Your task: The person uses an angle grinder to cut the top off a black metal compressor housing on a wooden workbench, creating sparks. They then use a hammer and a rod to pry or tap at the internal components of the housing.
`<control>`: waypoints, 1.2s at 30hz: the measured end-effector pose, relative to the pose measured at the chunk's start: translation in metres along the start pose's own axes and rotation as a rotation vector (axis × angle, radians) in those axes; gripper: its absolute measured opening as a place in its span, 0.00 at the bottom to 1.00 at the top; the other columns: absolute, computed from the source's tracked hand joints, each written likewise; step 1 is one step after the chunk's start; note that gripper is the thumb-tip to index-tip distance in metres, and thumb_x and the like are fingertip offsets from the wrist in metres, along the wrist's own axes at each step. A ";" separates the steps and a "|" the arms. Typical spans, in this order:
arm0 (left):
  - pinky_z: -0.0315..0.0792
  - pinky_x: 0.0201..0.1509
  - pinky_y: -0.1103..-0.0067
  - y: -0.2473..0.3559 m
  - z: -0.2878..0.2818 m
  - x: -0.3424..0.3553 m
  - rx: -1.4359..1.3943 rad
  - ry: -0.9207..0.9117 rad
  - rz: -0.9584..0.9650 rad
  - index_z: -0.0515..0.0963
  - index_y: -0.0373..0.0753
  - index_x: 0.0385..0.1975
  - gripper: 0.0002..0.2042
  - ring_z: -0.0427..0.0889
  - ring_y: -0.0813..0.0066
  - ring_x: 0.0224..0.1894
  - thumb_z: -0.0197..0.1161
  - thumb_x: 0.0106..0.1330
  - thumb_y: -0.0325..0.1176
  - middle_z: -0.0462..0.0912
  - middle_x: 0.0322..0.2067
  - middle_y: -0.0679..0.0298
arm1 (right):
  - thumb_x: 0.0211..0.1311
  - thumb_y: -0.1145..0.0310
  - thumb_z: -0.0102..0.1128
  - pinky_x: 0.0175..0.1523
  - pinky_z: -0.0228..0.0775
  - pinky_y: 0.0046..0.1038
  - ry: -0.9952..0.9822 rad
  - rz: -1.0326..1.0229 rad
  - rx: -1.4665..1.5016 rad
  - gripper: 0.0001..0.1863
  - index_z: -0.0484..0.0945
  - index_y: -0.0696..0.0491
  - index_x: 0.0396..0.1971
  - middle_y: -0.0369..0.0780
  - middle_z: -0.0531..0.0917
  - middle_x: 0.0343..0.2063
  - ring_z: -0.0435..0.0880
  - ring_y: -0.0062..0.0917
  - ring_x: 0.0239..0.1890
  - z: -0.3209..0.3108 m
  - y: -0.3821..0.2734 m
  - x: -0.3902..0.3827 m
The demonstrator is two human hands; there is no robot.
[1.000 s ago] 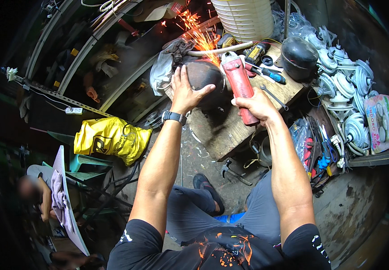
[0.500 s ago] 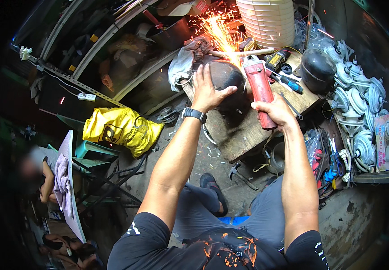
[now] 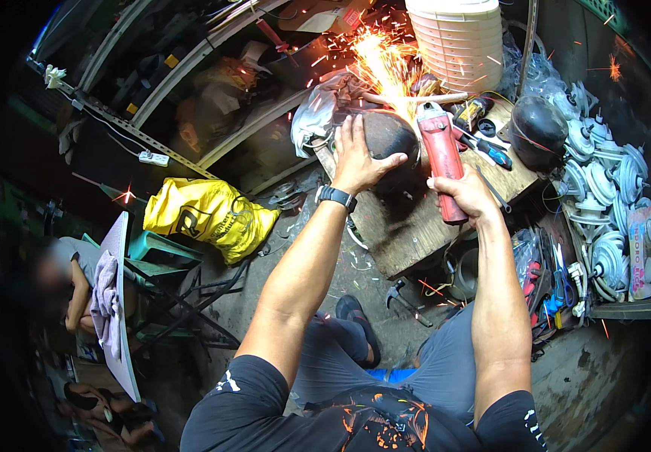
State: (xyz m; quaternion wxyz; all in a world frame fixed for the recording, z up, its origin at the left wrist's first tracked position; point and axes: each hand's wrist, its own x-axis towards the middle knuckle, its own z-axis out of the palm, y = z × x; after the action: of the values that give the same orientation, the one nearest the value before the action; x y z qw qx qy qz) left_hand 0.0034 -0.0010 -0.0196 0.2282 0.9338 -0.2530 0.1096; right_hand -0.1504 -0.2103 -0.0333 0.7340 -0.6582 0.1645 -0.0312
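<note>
My left hand (image 3: 359, 158) lies with spread fingers on a dark, rounded metal shell (image 3: 386, 134) atop a worn wooden block (image 3: 404, 245). My right hand (image 3: 467, 194) grips a red angle grinder (image 3: 440, 147) by its body, its head at the shell's right side. A bright spray of sparks (image 3: 382, 60) flies from there toward the back. A second black dome (image 3: 536, 128), a yellow-black drill (image 3: 473, 114) and a blue-handled screwdriver (image 3: 495, 153) sit at the right of the block. A pale cloth (image 3: 304, 132) is bunched left of the shell.
A white bucket (image 3: 453, 41) stands behind. Right are piled pale disc-like parts (image 3: 604, 248) and hand tools (image 3: 555, 279). A yellow bag (image 3: 201, 218), a hammer (image 3: 404, 301) and metal shelving (image 3: 160, 113) surround me. People (image 3: 77, 282) are at the left, near a tilted board (image 3: 118, 316).
The spark spray has grown brighter and wider, scattering farther. The scene, shell, grinder and both hands sit farther right in view; my hands keep their hold relative to the shell and grinder.
</note>
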 end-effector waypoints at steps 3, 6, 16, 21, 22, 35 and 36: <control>0.46 0.80 0.52 0.002 -0.004 0.000 -0.005 -0.032 -0.018 0.51 0.34 0.77 0.66 0.44 0.37 0.79 0.75 0.44 0.72 0.48 0.77 0.42 | 0.48 0.67 0.79 0.36 0.76 0.29 0.023 -0.022 -0.025 0.24 0.78 0.57 0.44 0.39 0.84 0.32 0.83 0.23 0.29 0.000 0.000 0.002; 0.48 0.79 0.52 0.019 -0.013 -0.012 -0.023 0.075 0.000 0.55 0.33 0.75 0.63 0.47 0.39 0.78 0.77 0.45 0.68 0.51 0.76 0.42 | 0.48 0.67 0.79 0.36 0.75 0.28 0.016 -0.030 -0.051 0.22 0.80 0.56 0.42 0.38 0.84 0.31 0.82 0.21 0.28 0.000 -0.001 0.001; 0.76 0.43 0.80 0.112 0.046 -0.055 -1.568 -0.484 -0.520 0.83 0.34 0.48 0.25 0.83 0.79 0.37 0.65 0.72 0.54 0.87 0.38 0.66 | 0.44 0.65 0.75 0.33 0.77 0.30 0.155 -0.103 -0.244 0.26 0.78 0.66 0.40 0.44 0.85 0.29 0.83 0.24 0.28 -0.011 0.012 -0.004; 0.79 0.45 0.78 0.136 0.054 -0.047 -1.584 -0.378 -0.483 0.82 0.32 0.46 0.23 0.84 0.77 0.37 0.73 0.67 0.48 0.87 0.38 0.62 | 0.47 0.65 0.76 0.34 0.79 0.29 0.198 -0.151 -0.212 0.30 0.74 0.64 0.47 0.43 0.84 0.33 0.84 0.26 0.28 -0.019 0.016 -0.017; 0.79 0.45 0.77 0.142 0.054 -0.048 -1.631 -0.370 -0.480 0.81 0.32 0.47 0.23 0.85 0.77 0.37 0.73 0.67 0.49 0.87 0.38 0.62 | 0.48 0.65 0.76 0.33 0.79 0.29 0.229 -0.201 -0.143 0.29 0.74 0.63 0.48 0.43 0.84 0.33 0.84 0.25 0.27 -0.018 0.016 -0.021; 0.77 0.46 0.78 0.131 0.026 -0.048 -1.180 -0.441 -0.296 0.83 0.30 0.47 0.27 0.83 0.78 0.40 0.65 0.72 0.55 0.87 0.40 0.62 | 0.57 0.69 0.70 0.30 0.74 0.24 0.038 -0.120 0.194 0.17 0.79 0.56 0.45 0.33 0.82 0.30 0.81 0.18 0.27 -0.015 -0.009 -0.055; 0.77 0.47 0.78 0.119 0.019 -0.045 -1.025 -0.444 -0.263 0.84 0.31 0.46 0.25 0.84 0.77 0.41 0.65 0.72 0.53 0.88 0.40 0.62 | 0.55 0.70 0.71 0.29 0.72 0.23 0.024 -0.130 0.240 0.16 0.81 0.57 0.43 0.33 0.82 0.29 0.80 0.17 0.25 -0.014 -0.008 -0.055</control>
State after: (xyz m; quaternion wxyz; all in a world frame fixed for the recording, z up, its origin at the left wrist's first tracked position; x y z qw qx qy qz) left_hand -0.0951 -0.0823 -0.0060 0.6049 0.7281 -0.1973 -0.2550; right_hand -0.2049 -0.2104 -0.0157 0.8018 -0.5746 0.1254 -0.1062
